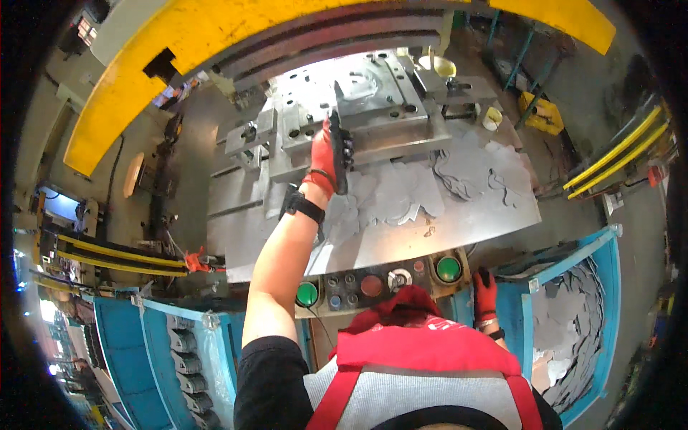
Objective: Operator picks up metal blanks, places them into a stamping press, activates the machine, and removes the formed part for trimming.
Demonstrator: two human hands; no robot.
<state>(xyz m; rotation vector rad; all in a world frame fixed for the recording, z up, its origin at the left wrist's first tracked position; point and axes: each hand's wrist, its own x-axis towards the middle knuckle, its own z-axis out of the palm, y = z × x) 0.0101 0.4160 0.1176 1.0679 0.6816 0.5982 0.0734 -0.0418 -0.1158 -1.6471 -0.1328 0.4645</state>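
My left hand (331,159), in a red and black glove, reaches forward to the near edge of the steel die (358,132). Its fingers are curled in, and a thin dark shape sticks up past the thumb side; what it is cannot be made out. Glare whitens part of the die's top around a rounded, raised form (356,86). My right hand (485,292), gloved in red with dark fingertips, is low on the right beside a green push button (448,269). Its fingers look loosely stretched, with nothing seen in them.
Flat grey sheet pieces (401,190) lie on the metal press table (494,226). A yellow press frame (215,36) arches overhead. The control panel (358,287) has another green button (307,294). Blue bins with stacked parts (188,365) and sheet scraps (570,322) flank me.
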